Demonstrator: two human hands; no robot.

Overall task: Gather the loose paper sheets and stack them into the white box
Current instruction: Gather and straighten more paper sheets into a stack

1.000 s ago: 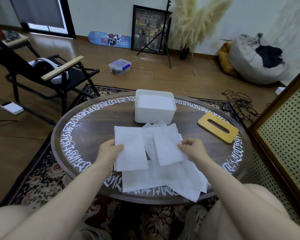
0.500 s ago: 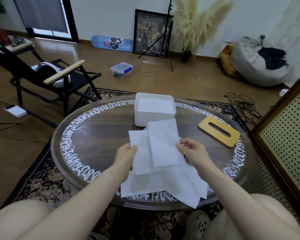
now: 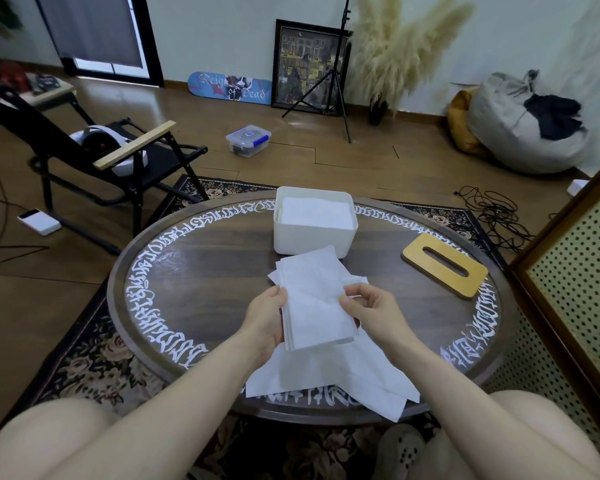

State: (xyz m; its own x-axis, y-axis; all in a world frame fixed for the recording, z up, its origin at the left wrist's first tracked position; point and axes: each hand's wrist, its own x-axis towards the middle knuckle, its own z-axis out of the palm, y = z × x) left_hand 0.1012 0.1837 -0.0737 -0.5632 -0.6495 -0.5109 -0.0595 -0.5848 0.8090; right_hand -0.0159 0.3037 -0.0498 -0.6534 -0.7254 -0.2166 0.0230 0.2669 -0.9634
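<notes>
both grips (image 3: 312,317) pinch gathered sheets (image 3: 314,303) (short of white box (image 3: 314,233)).

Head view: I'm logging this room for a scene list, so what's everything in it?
white box: one, white, far side of table, holds paper
held sheets: several, white, between both hands
loose sheets: several, white, near table edge
lid: one, tan with a slot, right on table
table: one, dark wood, round, white lettering
chair: one, black, left floor
plastic tub: one, clear, blue clips, floor
skateboard deck: one, blue, against wall
framed picture: one, dark frame, against wall
beanbag: one, grey, right
left hand: grips held sheets
right hand: pinches held sheets
</notes>
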